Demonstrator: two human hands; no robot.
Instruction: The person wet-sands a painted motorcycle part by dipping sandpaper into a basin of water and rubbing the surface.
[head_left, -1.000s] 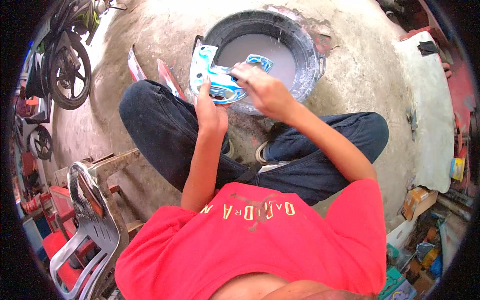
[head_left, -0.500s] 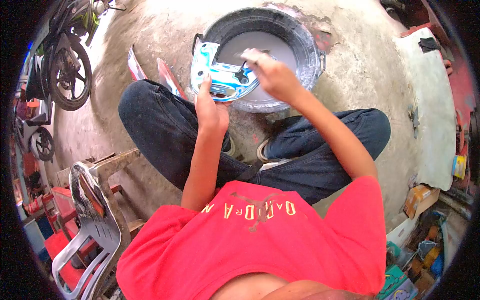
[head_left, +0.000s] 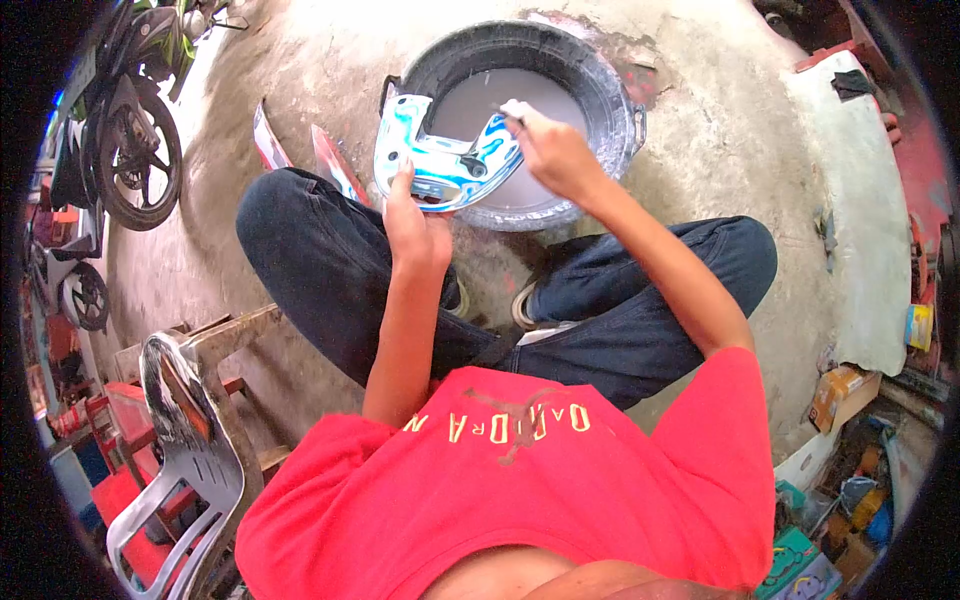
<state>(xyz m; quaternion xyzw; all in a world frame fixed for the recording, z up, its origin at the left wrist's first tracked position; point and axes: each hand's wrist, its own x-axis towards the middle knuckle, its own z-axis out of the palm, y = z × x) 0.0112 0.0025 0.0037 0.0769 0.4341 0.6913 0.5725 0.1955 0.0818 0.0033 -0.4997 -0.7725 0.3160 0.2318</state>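
My left hand [head_left: 415, 222] is closed on the near edge of a curved motorcycle body panel [head_left: 432, 163], its thumb on top. The panel is white with wavy blue patches and has holes in it; it is held over the near left rim of a black tub [head_left: 612, 105]. Cloudy grey water [head_left: 475, 98] lies in the tub. My right hand [head_left: 558, 155] is at the panel's right end, fingers pinched on a small dark scrap [head_left: 508, 112] that looks like sandpaper. The fingers hide most of it.
Two red and white panels [head_left: 335, 165] lie on the concrete floor left of the tub. A motorcycle wheel [head_left: 138, 155] stands at far left, a grey plastic chair [head_left: 205, 465] at lower left. To the right are a pale sheet [head_left: 850, 220] and a cardboard box [head_left: 842, 398].
My right hand has moved slightly right and down, from over the panel's right arm to its tip. The panel has shifted a little left and down in my left hand.
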